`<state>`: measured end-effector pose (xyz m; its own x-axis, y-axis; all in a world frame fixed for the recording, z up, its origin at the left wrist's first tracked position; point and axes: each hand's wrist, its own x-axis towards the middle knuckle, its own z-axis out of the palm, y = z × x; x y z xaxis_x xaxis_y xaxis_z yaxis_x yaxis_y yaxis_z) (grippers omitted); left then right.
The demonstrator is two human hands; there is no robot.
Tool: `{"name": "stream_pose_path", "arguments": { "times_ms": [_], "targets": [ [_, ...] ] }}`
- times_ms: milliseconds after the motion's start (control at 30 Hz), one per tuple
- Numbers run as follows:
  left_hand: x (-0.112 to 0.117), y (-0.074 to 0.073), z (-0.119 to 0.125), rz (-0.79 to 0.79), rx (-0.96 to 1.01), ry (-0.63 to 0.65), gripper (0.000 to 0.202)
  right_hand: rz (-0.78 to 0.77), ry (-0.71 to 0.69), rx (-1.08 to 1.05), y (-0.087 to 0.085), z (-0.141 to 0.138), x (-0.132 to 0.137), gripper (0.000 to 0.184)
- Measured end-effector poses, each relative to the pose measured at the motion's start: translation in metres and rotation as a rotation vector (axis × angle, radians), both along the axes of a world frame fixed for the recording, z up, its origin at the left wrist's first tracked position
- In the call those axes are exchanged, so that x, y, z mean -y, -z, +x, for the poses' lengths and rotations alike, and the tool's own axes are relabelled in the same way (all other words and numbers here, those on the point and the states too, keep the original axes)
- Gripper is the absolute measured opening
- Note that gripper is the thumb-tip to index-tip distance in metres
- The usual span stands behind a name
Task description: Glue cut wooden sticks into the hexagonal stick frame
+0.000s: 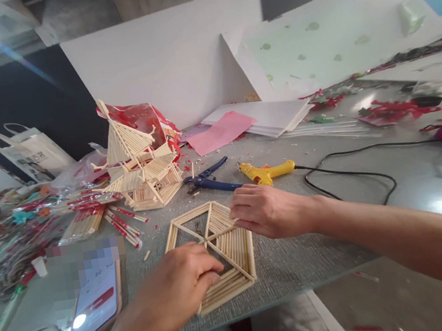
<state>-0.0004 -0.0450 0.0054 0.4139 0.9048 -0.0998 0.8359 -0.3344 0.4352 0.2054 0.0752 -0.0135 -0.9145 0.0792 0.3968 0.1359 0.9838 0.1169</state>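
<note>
A hexagonal frame of wooden sticks (236,253) lies flat near the table's front edge, its spokes meeting in the middle. Sticks fill several of its wedges; others show the table through them. Over its left side rests my left hand (181,279), fingers curled down at the frame, fingertips partly hidden. My right hand (269,211) is at the upper right rim, fingers bent together and touching the sticks there. Whether either hand pinches a stick is hidden. Behind my right hand lie blue-handled pliers (210,181) and a yellow glue gun (268,171).
A pagoda model of sticks (141,173) stands behind the frame. Left are a phone (97,302), wrapped chopsticks (123,227) and a cluttered heap of packets. Pink paper (222,133) and white sheets (267,115) lie at the back. A black cord (346,152) runs right.
</note>
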Motion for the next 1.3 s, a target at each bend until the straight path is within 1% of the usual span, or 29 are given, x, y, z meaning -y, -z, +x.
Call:
{"name": "stream_pose_path", "arguments": {
  "times_ms": [100, 167, 267, 333, 367, 400, 467, 533, 600, 700, 833, 900, 967, 1033, 1100, 1133, 1200, 1233, 1300],
  "targets": [
    [-0.001, -0.006, -0.001, 0.075, 0.085, -0.077, 0.022, -0.009, 0.033, -0.022, 0.0, 0.0, -0.001, 0.027],
    [0.001, -0.013, 0.0, 0.168, 0.197, -0.17, 0.02, -0.03, 0.08, -0.078, 0.001, 0.001, -0.003, 0.026],
    [0.004, -0.026, 0.001, 0.333, 0.419, -0.332, 0.019, -0.045, 0.175, -0.19, 0.003, 0.002, -0.01, 0.023],
    [0.002, -0.03, 0.002, 0.45, 0.543, -0.435, 0.02, -0.039, 0.24, -0.245, 0.004, 0.004, -0.016, 0.022],
    [-0.001, -0.031, 0.002, 0.496, 0.567, -0.471, 0.021, -0.038, 0.269, -0.26, 0.004, 0.005, -0.019, 0.021],
    [-0.006, -0.03, 0.001, 0.521, 0.56, -0.489, 0.022, -0.04, 0.293, -0.269, 0.005, 0.005, -0.022, 0.02],
    [-0.02, -0.026, -0.001, 0.501, 0.45, -0.473, 0.022, -0.051, 0.321, -0.272, 0.006, 0.006, -0.027, 0.018],
    [-0.036, -0.022, -0.004, 0.411, 0.319, -0.424, 0.023, -0.063, 0.319, -0.264, 0.008, 0.005, -0.03, 0.016],
    [-0.051, -0.019, -0.008, 0.37, 0.196, -0.4, 0.023, -0.073, 0.315, -0.253, 0.009, 0.005, -0.032, 0.016],
    [-0.066, -0.015, -0.017, 0.441, 0.07, -0.432, 0.023, -0.087, 0.328, -0.239, 0.012, 0.004, -0.034, 0.017],
    [-0.069, -0.008, -0.034, 0.564, -0.039, -0.519, 0.025, -0.104, 0.349, -0.224, 0.013, 0.004, -0.036, 0.018],
    [-0.064, -0.006, -0.038, 0.599, -0.109, -0.539, 0.025, -0.124, 0.339, -0.214, 0.012, 0.004, -0.033, 0.018],
    [-0.053, -0.006, -0.038, 0.633, -0.137, -0.537, 0.025, -0.176, 0.275, -0.169, 0.008, 0.003, -0.026, 0.018],
    [-0.038, -0.007, -0.035, 0.664, -0.11, -0.514, 0.025, -0.246, 0.192, -0.09, 0.003, 0.003, -0.016, 0.018],
    [-0.017, -0.004, -0.032, 0.657, -0.076, -0.466, 0.023, -0.271, 0.136, 0.007, -0.003, 0.004, -0.004, 0.021],
    [-0.006, -0.001, -0.031, 0.638, -0.068, -0.41, 0.022, -0.254, 0.115, 0.055, -0.006, 0.004, 0.001, 0.023],
    [0.016, 0.011, -0.033, 0.612, -0.052, -0.303, 0.018, -0.171, 0.064, 0.152, -0.009, 0.006, 0.009, 0.026],
    [0.026, 0.019, -0.034, 0.644, -0.03, -0.247, 0.017, -0.114, 0.032, 0.187, -0.009, 0.007, 0.012, 0.024],
    [0.044, 0.034, -0.038, 0.673, -0.016, -0.172, 0.014, 0.01, -0.038, 0.223, -0.006, 0.008, 0.014, 0.017]
  ]
}}
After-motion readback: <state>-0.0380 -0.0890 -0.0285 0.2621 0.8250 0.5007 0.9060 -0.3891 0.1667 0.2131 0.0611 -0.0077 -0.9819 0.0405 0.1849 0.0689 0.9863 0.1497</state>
